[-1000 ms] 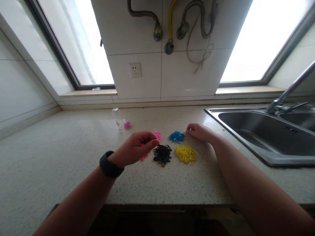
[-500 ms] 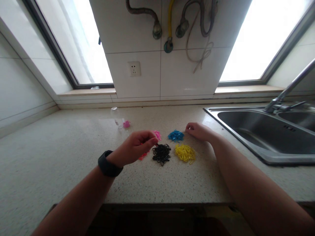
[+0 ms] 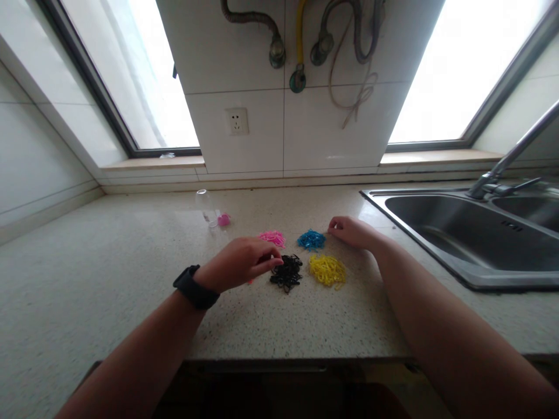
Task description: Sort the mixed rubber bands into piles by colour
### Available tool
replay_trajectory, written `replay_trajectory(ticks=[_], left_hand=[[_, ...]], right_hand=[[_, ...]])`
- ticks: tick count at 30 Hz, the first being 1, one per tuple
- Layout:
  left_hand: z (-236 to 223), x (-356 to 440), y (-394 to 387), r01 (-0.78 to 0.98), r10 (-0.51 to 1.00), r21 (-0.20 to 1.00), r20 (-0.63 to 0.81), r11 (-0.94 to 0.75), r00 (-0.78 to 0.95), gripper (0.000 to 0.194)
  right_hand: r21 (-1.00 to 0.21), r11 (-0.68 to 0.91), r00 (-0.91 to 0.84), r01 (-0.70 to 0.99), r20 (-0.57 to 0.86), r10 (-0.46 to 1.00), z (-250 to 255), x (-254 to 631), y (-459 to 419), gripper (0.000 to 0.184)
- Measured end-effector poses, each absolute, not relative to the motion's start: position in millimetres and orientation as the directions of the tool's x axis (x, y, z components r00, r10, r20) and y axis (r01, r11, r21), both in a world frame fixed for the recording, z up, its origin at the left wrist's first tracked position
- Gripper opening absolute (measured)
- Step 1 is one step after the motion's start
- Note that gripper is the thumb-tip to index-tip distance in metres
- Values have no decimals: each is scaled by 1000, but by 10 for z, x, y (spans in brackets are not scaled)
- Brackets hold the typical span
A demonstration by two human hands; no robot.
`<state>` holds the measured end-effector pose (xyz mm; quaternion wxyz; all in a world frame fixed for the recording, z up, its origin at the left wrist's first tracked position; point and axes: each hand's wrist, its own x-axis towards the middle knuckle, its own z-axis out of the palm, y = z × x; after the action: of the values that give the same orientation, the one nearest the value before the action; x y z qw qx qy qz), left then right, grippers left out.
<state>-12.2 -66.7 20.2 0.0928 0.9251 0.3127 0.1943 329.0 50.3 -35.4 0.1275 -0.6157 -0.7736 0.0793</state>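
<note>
Small piles of what look like little rubber bands lie close together on the counter. My left hand (image 3: 244,263), with a dark band on its wrist, reaches to the black rubber bands (image 3: 286,274). Its thumb and fingertips are pinched together at the pile's upper left edge; anything between them is too small to make out. Beneath this hand, red rubber bands (image 3: 250,281) are almost wholly hidden. Just behind lie the pink rubber bands (image 3: 273,238). My right hand (image 3: 351,231) rests with curled fingers beside the blue rubber bands (image 3: 311,240), behind the yellow rubber bands (image 3: 327,271). Its fingertips' contents are unclear.
A clear plastic bottle (image 3: 204,208) and a pink cap (image 3: 223,220) are at the back left of the speckled counter (image 3: 109,279). At right is a steel sink (image 3: 437,233) with a faucet (image 3: 484,185). A socket (image 3: 237,121) and pipes are on the tiled wall.
My left hand has come down slightly towards the black rubber bands, uncovering more of the pink pile and covering more of the red one. My right hand stays in place.
</note>
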Motion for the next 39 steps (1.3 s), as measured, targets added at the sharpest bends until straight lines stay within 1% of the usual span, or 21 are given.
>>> replay_trajectory(ticks=[6,11,24,32,36,39], left_hand=[[131,-155,-594,589,635,241,244,-771,733,24],[73,-176,-551,577,619,228,224,-784,753,25],[41,-224,-511,579,623,233,246,-781,742,22],[64,-440,-407,681,709,225,362,-697,606,25],[14,-679,-243,712,751,305,464,-633,470,26],[-15,-914,-130,732,773,386,559,-562,299,28]], right_hand=[[-272,233,-213,934,101,972,-351,3281,494,25],[-275,232,-213,933,97,972,-347,3274,493,25],[-274,224,-207,935,92,974,-304,3251,453,23],[-282,234,-214,930,100,972,-317,3270,465,24],[-288,250,-224,924,120,967,-367,3307,504,24],[-291,255,-226,922,130,966,-390,3329,516,24]])
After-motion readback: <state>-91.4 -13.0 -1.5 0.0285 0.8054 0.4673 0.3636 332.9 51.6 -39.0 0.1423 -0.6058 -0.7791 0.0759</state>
